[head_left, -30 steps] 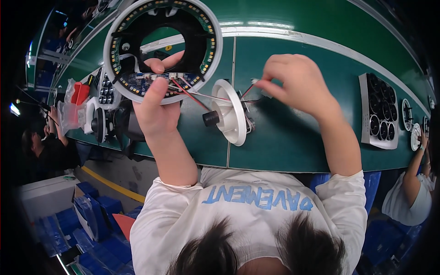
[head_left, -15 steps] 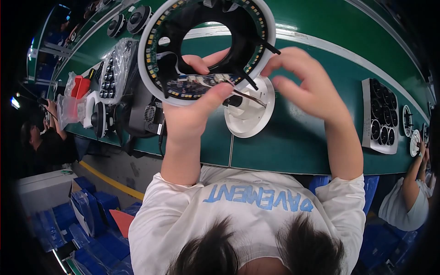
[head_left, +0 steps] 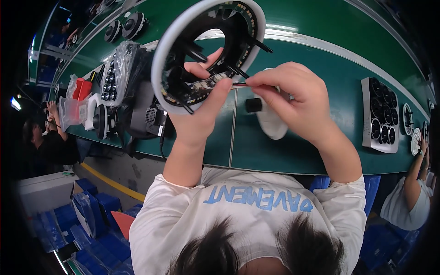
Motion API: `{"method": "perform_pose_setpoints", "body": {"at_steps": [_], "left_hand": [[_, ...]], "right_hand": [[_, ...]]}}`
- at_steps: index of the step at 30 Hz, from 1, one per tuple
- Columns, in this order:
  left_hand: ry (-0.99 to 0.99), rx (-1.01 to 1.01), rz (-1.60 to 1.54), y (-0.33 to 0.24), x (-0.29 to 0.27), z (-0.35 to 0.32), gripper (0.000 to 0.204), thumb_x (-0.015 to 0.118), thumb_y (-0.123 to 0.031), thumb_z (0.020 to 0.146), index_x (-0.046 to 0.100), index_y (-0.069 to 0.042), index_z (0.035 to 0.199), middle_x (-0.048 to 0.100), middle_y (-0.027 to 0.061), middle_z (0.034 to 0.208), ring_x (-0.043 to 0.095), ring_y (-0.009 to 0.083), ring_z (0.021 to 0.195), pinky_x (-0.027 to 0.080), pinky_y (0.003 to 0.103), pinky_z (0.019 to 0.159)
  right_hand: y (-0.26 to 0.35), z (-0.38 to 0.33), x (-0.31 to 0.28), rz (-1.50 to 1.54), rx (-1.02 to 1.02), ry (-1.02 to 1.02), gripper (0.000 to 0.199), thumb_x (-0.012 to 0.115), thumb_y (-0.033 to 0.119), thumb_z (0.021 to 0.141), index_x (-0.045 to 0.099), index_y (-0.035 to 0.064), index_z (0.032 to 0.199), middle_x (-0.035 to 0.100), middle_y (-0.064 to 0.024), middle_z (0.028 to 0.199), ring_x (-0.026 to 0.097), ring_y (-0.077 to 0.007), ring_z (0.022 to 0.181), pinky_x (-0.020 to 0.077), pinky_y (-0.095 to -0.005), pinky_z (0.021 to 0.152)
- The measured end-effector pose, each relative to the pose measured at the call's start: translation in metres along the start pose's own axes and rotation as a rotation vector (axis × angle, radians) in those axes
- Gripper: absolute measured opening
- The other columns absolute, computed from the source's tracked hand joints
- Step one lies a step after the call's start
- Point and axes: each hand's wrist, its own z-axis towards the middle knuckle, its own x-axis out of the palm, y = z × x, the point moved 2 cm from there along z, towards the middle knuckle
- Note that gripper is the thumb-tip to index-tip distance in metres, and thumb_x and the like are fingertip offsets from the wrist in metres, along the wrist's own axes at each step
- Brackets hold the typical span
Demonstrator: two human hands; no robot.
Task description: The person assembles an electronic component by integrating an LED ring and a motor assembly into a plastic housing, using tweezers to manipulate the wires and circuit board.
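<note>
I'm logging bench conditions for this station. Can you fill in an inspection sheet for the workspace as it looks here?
Surface: green bench.
Job's things: ring light housing held up; white round base on the bench.
Clutter: bagged parts, red item, tray of lenses.
Grips: left hand holds the ring; right hand pinches a wire.
Cables: thin wire at the ring.
Surroundings: blue crates; other workers either side.

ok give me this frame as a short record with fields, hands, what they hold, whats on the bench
left hand: raised, thumb through the ring light, gripping its inner rim
ring light: white outer ring, black inside, small lamps along the inner edge, tilted above the bench
right hand: pinching thin wires at the ring's inner edge
bench: green
under the hands: white round base with a black knob
bench right: tray of black round parts
bench left: bagged parts
</note>
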Motion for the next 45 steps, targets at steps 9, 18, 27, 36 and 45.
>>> {"method": "perform_pose_setpoints", "body": {"at_steps": [9, 18, 27, 36, 45], "left_hand": [[-0.037, -0.356, -0.392, -0.002, -0.003, -0.004, 0.045, 0.065, 0.012, 0.067, 0.043, 0.001, 0.105, 0.048, 0.0084, 0.099, 0.053, 0.0329, 0.104, 0.047, 0.039, 0.085], [-0.06, -0.536, -0.47, 0.003, 0.005, -0.002, 0.048, 0.061, 0.012, 0.069, 0.04, 0.002, 0.112, 0.052, 0.0182, 0.106, 0.056, 0.0266, 0.099, 0.047, 0.033, 0.084], [-0.019, -0.538, -0.396, 0.014, 0.005, -0.009, 0.048, 0.057, 0.007, 0.075, 0.035, 0.003, 0.117, 0.054, 0.0208, 0.107, 0.056, 0.0231, 0.097, 0.043, 0.033, 0.088], [-0.058, -0.571, -0.351, 0.025, 0.002, -0.015, 0.051, 0.056, 0.007, 0.073, 0.035, 0.001, 0.12, 0.051, 0.0229, 0.11, 0.055, 0.0264, 0.099, 0.043, 0.036, 0.089], [-0.014, -0.622, -0.381, 0.024, 0.009, -0.015, 0.052, 0.051, 0.004, 0.075, 0.033, 0.0, 0.124, 0.05, 0.0208, 0.112, 0.056, 0.0245, 0.098, 0.049, 0.033, 0.083]], "right_hand": [[-0.003, 0.001, -0.002, -0.203, -0.176, 0.041, 0.02, 0.062, 0.006, 0.065, 0.063, 0.0148, 0.083, 0.055, -0.0013, 0.065, 0.054, -0.0197, 0.06, 0.0422, -0.0297, 0.051], [-0.001, -0.006, 0.007, -0.457, -0.167, -0.017, 0.023, 0.065, 0.005, 0.062, 0.064, 0.0131, 0.083, 0.056, -0.0019, 0.064, 0.055, -0.0197, 0.059, 0.0435, -0.0291, 0.051], [0.0, -0.003, 0.004, -0.33, -0.036, -0.016, 0.008, 0.061, 0.013, 0.069, 0.062, 0.0142, 0.077, 0.06, -0.003, 0.065, 0.058, -0.0221, 0.061, 0.0447, -0.0331, 0.058], [-0.013, -0.034, -0.087, -0.337, 0.236, 0.022, 0.019, 0.058, 0.024, 0.073, 0.064, 0.0142, 0.088, 0.064, -0.0061, 0.077, 0.061, -0.0245, 0.071, 0.0475, -0.033, 0.065], [-0.101, -0.132, -0.257, -0.967, 0.801, 0.004, 0.05, 0.071, 0.028, 0.065, 0.053, 0.012, 0.109, 0.06, -0.006, 0.1, 0.055, -0.0235, 0.095, 0.0435, -0.033, 0.081]]}}
